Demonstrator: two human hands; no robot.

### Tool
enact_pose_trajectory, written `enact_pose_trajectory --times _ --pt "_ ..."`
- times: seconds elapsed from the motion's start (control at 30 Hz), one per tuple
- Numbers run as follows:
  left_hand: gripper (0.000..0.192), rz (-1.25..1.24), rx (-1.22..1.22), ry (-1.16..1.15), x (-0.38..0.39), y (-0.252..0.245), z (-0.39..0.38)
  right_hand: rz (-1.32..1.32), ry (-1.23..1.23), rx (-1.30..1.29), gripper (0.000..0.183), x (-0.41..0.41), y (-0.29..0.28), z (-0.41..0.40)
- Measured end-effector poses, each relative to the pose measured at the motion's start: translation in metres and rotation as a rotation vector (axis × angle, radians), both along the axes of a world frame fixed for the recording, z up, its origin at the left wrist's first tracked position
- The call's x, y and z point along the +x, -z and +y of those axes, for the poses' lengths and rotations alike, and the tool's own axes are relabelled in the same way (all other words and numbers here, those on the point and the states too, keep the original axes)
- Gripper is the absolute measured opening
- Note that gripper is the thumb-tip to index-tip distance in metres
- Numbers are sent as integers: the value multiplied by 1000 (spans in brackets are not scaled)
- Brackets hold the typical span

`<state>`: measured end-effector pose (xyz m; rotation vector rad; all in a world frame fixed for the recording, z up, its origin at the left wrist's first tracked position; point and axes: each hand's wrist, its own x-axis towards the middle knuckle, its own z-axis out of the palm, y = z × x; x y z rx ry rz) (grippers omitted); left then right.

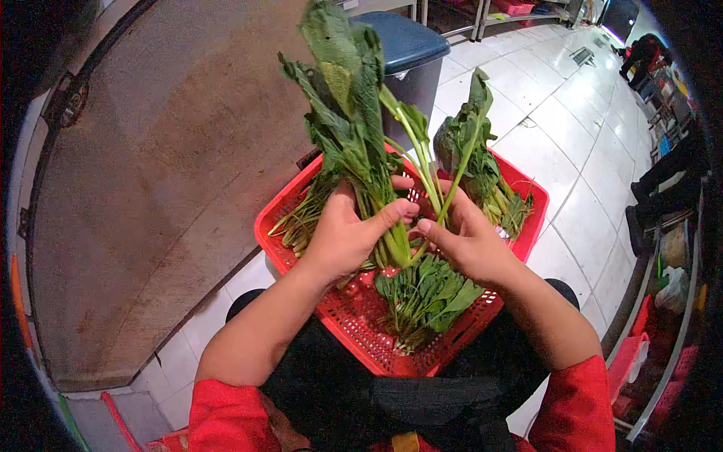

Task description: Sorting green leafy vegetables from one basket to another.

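Observation:
My left hand (353,231) is wrapped around a bunch of large-leaved greens (344,101), held upright with the stems pointing down. Between the thumb and fingers of my right hand (463,231) are a few pale green leaf stalks (421,150), whose lower ends meet the bunch. Both hands are above a red perforated plastic basket (361,353) in front of me. Inside it, smaller leafy greens (432,294) lie at the near side. Another bunch of greens (486,186) rests at the right, and thin stems (299,226) fill the left side.
A grey bin with a dark blue lid (401,42) stands just beyond the basket. To the left is a large brown panel (169,169). White floor tiles (576,169) extend to the right, where people's dark-clothed legs (666,175) and a metal rack with goods (672,316) are visible.

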<state>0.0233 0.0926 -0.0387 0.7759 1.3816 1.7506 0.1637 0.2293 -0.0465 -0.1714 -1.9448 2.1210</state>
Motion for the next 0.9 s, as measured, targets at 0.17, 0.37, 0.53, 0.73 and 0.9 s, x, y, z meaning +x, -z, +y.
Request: enact_pose_trajectory --times 0.17,0.37,0.53,0.73,0.9 --pt "26 92 -39 -16 -8 4 -2 -85 102 -40 57 0 2 0" --pt "30 164 -128 147 0 13 3 -37 176 366 59 0 2 -5" --pt "43 -84 -81 95 4 10 -1 -5 144 160 52 -2 5 -5" --pt "38 -191 -105 -76 -10 -20 -12 -76 301 306 23 0 19 20" --pt "35 -49 124 -228 -34 -33 -28 -81 243 168 17 4 -2 31"
